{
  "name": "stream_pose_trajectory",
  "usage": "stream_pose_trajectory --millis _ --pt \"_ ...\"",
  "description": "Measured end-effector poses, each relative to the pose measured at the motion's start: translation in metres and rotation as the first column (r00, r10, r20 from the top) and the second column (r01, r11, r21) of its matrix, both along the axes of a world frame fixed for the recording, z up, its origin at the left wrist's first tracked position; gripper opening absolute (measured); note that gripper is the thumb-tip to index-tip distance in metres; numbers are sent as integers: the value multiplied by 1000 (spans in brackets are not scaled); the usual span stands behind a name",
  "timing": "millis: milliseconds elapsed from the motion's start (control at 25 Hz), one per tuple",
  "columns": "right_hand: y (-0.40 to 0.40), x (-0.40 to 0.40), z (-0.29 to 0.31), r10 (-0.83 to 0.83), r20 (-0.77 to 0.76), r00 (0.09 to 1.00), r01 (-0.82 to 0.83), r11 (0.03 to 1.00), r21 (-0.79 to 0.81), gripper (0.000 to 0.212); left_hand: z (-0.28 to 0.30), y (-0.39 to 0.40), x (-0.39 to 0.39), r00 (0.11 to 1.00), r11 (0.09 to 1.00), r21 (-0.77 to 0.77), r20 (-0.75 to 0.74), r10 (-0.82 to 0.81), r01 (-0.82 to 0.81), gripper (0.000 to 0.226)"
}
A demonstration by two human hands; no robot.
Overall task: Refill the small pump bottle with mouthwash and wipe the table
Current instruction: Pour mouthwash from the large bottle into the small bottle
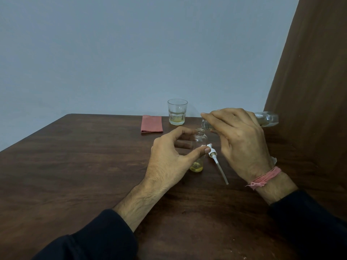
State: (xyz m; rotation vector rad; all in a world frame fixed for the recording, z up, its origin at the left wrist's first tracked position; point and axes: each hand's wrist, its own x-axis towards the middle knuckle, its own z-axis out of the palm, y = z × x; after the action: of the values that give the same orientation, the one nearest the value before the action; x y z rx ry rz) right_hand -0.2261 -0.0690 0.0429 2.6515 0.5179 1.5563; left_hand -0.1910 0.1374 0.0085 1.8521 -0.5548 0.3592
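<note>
1. Head view: our left hand [169, 156] grips the small clear glass bottle [199, 147], upright on the dark wooden table [75, 166].
2. Our right hand [242, 141] grips the larger clear mouthwash bottle [266, 119], tilted mouth-down over it.
3. Beside it lies the white pump head [216, 158].

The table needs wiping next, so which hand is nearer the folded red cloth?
Left. The left hand, holding the small bottle, sits just in front of the cloth; the right hand, tipping the large bottle, is farther off.

free: table [75, 166] left half | obstacles: cloth [151, 123], glass [177, 112] far; pump [217, 162] centre
</note>
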Motion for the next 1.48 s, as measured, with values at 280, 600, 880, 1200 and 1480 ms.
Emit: stream_pose_trajectory --millis 280,600,880,1200,1480 --pt "-1 1 0 -3 0 1000 3 1000 -2 67 0 0 0 1000 1000 -2 3 -2 2 53" --pt "0 1 -1 -10 -2 1000 10 1000 -5 67 0 0 0 1000 1000 -2 2 -6 6 55" --pt "-1 2 0 -11 -5 1000 11 1000 -10 68 0 0 -1 1000 1000 0 6 0 0 54" --pt "-1 2 0 -16 -2 1000 16 1000 -7 68 0 1 1 1000 1000 10 15 6 -6 53" --pt "-1 2 0 -9 -2 1000 9 1000 -5 68 -1 1 1 1000 1000 -3 18 2 -2 53"
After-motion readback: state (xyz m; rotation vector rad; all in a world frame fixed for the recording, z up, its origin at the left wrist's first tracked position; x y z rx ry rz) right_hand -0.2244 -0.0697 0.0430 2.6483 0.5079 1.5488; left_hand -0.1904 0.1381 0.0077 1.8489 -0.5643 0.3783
